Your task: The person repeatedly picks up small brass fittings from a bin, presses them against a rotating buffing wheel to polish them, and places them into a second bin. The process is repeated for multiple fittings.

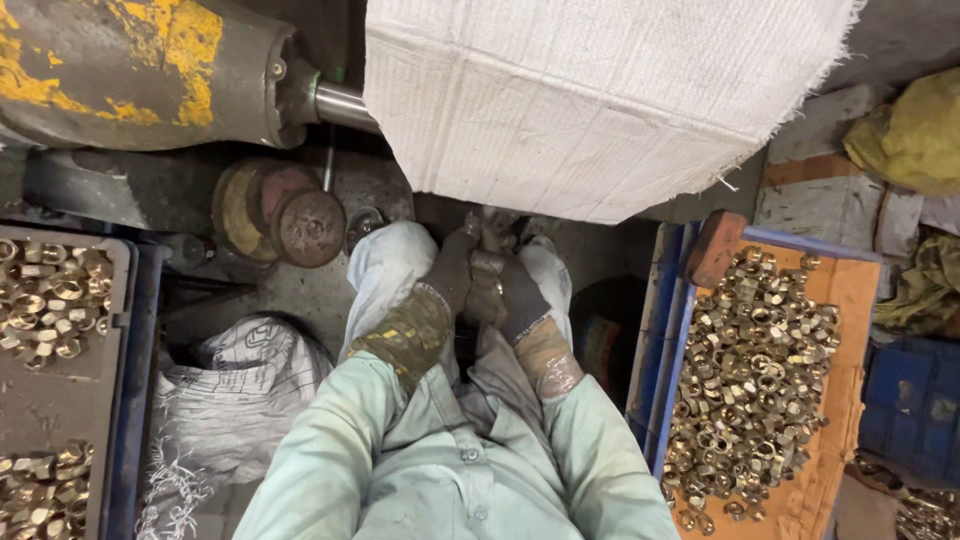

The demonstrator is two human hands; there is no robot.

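Both my hands wear dirty dark gloves and meet between my knees, just under the edge of a white woven sack (590,100). My left hand (452,270) and my right hand (512,290) are closed together around a small metal part (495,232) that pokes up past the fingers. What kind of part it is cannot be made out. My pale green sleeves and shirt fill the lower middle of the view.
A wooden tray (850,300) heaped with several brass nuts sits at right in a blue crate. A grey tray (60,390) with brass nuts lies at left. A worn yellow machine cylinder (140,70) and round rusty discs (285,215) stand behind, a crumpled sack (240,390) beside my left leg.
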